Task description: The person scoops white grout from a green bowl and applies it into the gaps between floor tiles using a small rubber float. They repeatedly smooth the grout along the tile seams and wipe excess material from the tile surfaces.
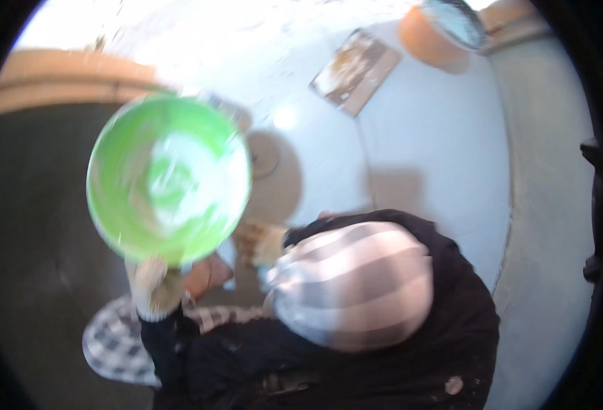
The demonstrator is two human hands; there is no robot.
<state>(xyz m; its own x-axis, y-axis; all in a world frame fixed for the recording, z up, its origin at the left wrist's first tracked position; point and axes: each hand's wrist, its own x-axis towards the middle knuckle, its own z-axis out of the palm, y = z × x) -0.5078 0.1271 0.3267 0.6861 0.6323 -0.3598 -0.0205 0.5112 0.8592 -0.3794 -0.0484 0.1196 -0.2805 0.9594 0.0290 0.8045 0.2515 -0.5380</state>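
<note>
A large green bowl (127, 137) is tilted toward me, with a wet white paste smeared over its inside. My left hand (155, 287), in a pale glove, grips its near rim with the thumb over the edge. My right hand (264, 242), also gloved, hangs low beside the bowl, near a brown foot or shoe (208, 275). Its fingers are blurred, and I cannot make out anything in them. Black sleeves cover both arms. The right arm comes around my raised knee (356, 283) in checked cloth; the other checked knee (120, 342) is under the left forearm.
Ahead on the pale tiled floor (445, 130) lies a flat board (373, 82) smeared with white material. An orange bucket (428, 41) stands at the far right. A grey wall edge (547, 157) runs down the right; an orange-brown ledge (62, 78) crosses the far left.
</note>
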